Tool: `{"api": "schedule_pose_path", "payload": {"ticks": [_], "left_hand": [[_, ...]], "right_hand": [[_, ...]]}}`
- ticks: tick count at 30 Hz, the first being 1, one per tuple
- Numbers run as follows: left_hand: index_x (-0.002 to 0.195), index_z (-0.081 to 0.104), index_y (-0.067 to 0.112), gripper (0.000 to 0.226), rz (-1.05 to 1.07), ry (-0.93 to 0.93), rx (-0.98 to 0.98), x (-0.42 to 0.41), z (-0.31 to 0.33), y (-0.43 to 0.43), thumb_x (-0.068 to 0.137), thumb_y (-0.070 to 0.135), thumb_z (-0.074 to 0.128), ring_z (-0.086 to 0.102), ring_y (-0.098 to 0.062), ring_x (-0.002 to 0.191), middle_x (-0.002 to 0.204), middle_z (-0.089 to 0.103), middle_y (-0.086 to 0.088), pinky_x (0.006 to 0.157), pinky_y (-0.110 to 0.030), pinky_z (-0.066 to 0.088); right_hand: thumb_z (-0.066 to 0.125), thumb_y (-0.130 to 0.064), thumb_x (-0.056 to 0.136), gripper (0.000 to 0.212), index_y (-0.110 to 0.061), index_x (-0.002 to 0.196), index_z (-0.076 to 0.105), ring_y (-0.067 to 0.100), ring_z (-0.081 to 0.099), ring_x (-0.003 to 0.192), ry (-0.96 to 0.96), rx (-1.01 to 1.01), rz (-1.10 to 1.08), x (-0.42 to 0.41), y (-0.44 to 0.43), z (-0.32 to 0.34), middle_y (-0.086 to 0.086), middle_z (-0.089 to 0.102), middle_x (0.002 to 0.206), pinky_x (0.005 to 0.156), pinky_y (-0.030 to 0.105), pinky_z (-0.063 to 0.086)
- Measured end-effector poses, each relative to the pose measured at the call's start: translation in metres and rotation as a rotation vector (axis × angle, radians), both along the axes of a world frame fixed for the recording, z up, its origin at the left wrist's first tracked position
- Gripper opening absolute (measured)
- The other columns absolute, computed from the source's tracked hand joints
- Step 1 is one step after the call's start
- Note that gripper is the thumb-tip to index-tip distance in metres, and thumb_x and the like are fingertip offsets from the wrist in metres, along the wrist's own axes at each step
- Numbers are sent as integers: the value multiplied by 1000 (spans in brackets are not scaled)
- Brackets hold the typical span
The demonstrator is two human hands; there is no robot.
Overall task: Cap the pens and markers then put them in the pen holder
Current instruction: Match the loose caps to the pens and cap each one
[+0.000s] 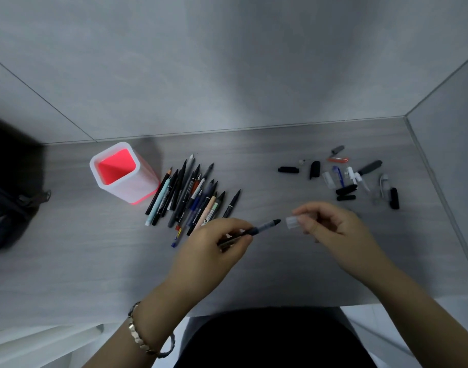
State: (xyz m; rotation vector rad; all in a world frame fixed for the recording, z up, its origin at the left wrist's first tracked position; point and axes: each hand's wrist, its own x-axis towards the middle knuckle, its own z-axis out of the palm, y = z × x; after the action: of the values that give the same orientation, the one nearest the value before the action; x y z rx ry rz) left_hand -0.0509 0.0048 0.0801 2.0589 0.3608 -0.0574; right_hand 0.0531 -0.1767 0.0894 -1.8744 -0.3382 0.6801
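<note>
Grey desk: hands hold pen and clear cap apart.

From my remote view I see a grey wood-grain desk set into a corner of pale grey walls. A dark bag sits at the desk's left edge, its zipper pull resting on the surface. A gold link bracelet circles one wrist, beside a grey hair tie.
</note>
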Motion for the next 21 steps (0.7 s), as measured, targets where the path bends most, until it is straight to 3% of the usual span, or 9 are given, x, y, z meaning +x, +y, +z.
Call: {"api": "schedule_pose_path", "payload": {"ticks": [3, 5, 13, 16, 18, 20, 21], "left_hand": [[84, 62, 44, 14, 2, -22, -11, 0, 2, -4, 78, 31, 61, 62, -4, 81, 92, 64, 17, 73, -19, 51], [91, 58, 42, 16, 8, -29, -18, -1, 3, -7, 76, 36, 59, 61, -3, 81, 96, 62, 20, 72, -17, 50], [79, 61, 51, 10, 44, -57, -44, -7, 9, -14, 73, 43, 57, 60, -4, 78, 94, 64, 15, 68, -12, 47], [81, 61, 46, 16, 68, -50, -52, -7, 10, -16, 77, 30, 62, 60, -4, 76, 89, 65, 12, 66, -10, 45], [82, 63, 42, 22, 119, -39, -71, -7, 9, -17, 81, 20, 66, 59, -6, 71, 78, 67, 6, 63, -12, 45], [82, 64, 39, 25, 167, -20, -106, -7, 8, -18, 81, 14, 65, 60, -10, 70, 79, 68, 4, 62, -18, 48], [82, 64, 38, 26, 177, -10, -116, -7, 8, -19, 81, 13, 65, 60, -11, 70, 78, 68, 3, 62, -18, 49]], "right_hand": [[55, -11, 86, 21, -30, 81, 62, 3, 55, 65, 40, 13, -3, -2, 0, 1, 2, 62, 76, 56, 9, 46], [53, -10, 87, 21, -27, 81, 63, -2, 54, 58, 85, 39, -11, -4, 0, 2, -2, 59, 70, 54, 8, 45], [50, -11, 87, 18, -21, 83, 65, 0, 51, 51, 299, 161, -92, -4, -8, 2, -8, 61, 55, 50, 12, 44], [60, -17, 71, 9, -13, 79, 62, 6, 60, 56, 439, 279, -151, -4, -9, 0, -1, 67, 61, 54, 16, 51], [61, -7, 69, 9, -9, 77, 57, 11, 64, 59, 514, 367, -215, -4, -11, -4, 4, 69, 63, 56, 18, 54], [57, 0, 72, 17, -10, 86, 59, 13, 67, 65, 517, 395, -256, -4, -12, -6, 2, 70, 66, 60, 19, 56], [59, -6, 69, 25, -11, 93, 61, 13, 69, 69, 519, 410, -277, -4, -12, -8, 1, 71, 69, 63, 20, 57]]}}
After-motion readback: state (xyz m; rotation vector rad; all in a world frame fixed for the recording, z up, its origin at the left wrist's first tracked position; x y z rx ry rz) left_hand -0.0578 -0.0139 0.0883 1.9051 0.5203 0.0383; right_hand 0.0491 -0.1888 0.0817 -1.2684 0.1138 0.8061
